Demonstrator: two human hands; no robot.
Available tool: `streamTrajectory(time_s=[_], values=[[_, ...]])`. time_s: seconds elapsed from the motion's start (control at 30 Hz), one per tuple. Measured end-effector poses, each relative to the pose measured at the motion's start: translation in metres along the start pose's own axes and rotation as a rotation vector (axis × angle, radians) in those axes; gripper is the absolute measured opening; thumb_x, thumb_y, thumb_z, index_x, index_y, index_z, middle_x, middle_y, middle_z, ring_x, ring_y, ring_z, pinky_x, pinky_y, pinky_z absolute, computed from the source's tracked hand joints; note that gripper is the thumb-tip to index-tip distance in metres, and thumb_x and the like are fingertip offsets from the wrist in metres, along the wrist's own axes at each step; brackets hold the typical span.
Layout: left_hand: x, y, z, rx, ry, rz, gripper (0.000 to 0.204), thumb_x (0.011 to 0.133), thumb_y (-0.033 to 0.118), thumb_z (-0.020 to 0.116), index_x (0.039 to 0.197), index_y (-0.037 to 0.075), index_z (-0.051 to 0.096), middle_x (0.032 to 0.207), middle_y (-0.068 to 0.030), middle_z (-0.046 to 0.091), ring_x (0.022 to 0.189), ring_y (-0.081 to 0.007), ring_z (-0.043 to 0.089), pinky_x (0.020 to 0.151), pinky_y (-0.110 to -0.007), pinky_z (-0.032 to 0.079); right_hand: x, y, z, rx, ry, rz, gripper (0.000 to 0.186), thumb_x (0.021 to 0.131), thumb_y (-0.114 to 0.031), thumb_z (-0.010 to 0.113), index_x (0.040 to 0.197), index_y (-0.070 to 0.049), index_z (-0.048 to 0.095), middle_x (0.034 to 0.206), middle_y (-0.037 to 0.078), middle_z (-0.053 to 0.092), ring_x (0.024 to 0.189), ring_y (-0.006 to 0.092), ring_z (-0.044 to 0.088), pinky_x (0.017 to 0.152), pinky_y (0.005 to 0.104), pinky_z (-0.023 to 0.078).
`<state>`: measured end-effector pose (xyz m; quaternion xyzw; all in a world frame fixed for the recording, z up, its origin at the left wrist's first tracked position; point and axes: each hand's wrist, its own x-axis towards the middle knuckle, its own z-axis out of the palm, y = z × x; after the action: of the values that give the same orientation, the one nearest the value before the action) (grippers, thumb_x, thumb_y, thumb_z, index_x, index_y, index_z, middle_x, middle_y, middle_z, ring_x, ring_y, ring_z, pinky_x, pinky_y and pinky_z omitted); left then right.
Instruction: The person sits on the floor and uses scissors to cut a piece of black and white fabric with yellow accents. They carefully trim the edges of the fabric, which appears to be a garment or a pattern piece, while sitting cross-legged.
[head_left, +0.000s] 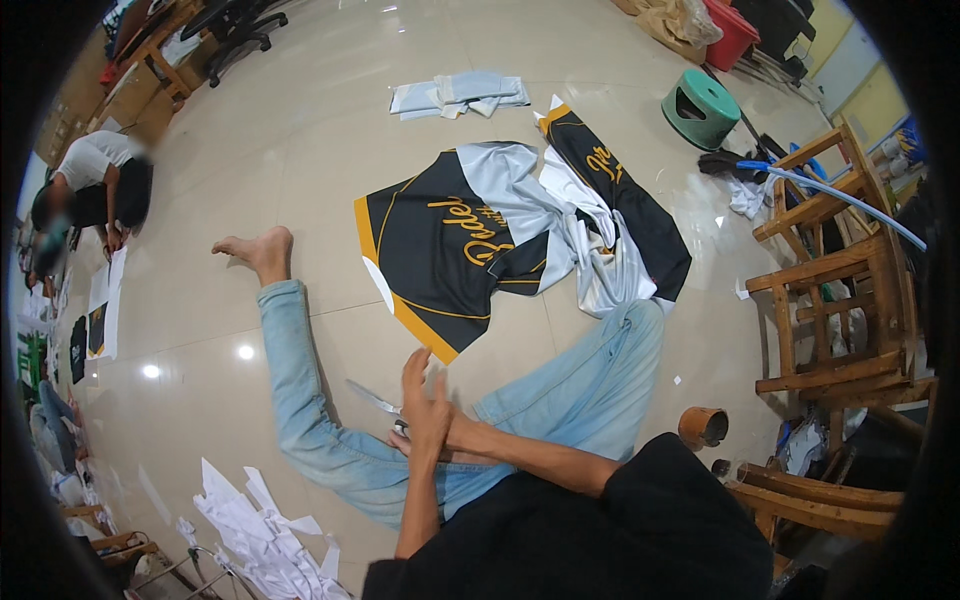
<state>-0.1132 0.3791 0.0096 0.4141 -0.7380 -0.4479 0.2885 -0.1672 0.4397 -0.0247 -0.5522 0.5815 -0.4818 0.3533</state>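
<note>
My left hand [425, 400] is raised in front of my lap with its fingers apart and stretched out. Just behind it, partly hidden by it, my right hand [452, 432] is closed on scissors [375, 398], whose blades point up-left over the floor. Beyond my hands lies a black and white fabric piece [410, 250] with orange borders and orange lettering. A second black piece [650, 230] with crumpled white fabric [610, 280] lies beside it at the right. I sit on the floor in light blue jeans [585, 390].
Folded pale fabric [460, 95] lies farther back. At right are a green stool [700, 108], wooden chairs [820, 370] and a brown round container [702, 428]. White scraps [255, 525] lie at lower left. Another person [95, 180] bends over fabric at far left.
</note>
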Motion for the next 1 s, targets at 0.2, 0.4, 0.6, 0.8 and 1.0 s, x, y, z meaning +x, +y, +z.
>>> streamTrajectory(time_s=[0.2,0.4,0.6,0.8,1.0], values=[[0.063,-0.037,0.028,0.595,-0.273,0.084,0.062,0.082,0.018,0.075,0.137,0.004,0.051,0.147,-0.0200,0.043,0.128,-0.0399,0.045,0.105,-0.050,0.039,-0.015,0.039,-0.099,-0.212,0.155,0.304,0.027,0.083,-0.007,0.065,0.107,0.003,0.068,0.105,0.025,0.068,0.099,0.0394,0.066,0.088,0.0464,0.052],[0.083,-0.082,-0.005,0.735,-0.225,0.193,0.029,0.085,0.001,0.056,0.113,0.003,0.063,0.118,-0.0195,0.059,0.106,-0.0379,0.059,0.086,-0.049,0.048,0.012,0.075,-0.217,-0.968,0.636,0.058,0.035,0.083,-0.012,0.069,0.115,0.002,0.065,0.119,0.021,0.064,0.108,0.0401,0.060,0.092,0.0444,0.049],[0.189,-0.165,-0.148,0.734,0.098,-0.072,0.038,0.086,0.003,0.059,0.123,-0.002,0.056,0.122,-0.0265,0.059,0.111,-0.0408,0.058,0.093,-0.048,0.047,0.038,0.069,-0.144,-0.363,-0.276,0.346,0.021,0.085,-0.017,0.067,0.104,-0.009,0.073,0.087,0.010,0.074,0.080,0.0281,0.071,0.076,0.0402,0.055],[0.161,-0.099,-0.056,0.797,0.111,0.207,0.092,0.084,0.050,0.072,0.150,0.000,0.034,0.155,-0.0301,0.030,0.142,-0.0472,0.029,0.112,-0.060,0.028,0.010,0.040,-0.094,-0.020,0.054,0.187,0.024,0.091,-0.018,0.065,0.110,-0.005,0.072,0.097,0.014,0.074,0.083,0.0258,0.071,0.073,0.0369,0.054],[0.112,-0.096,0.039,0.795,-0.060,0.199,0.072,0.094,0.049,0.061,0.144,0.000,0.042,0.156,-0.0231,0.030,0.146,-0.0416,0.025,0.116,-0.063,0.016,0.009,0.055,-0.167,-0.038,0.677,0.338,0.024,0.089,-0.010,0.066,0.111,-0.003,0.069,0.104,0.014,0.070,0.094,0.0269,0.068,0.082,0.0374,0.053]])
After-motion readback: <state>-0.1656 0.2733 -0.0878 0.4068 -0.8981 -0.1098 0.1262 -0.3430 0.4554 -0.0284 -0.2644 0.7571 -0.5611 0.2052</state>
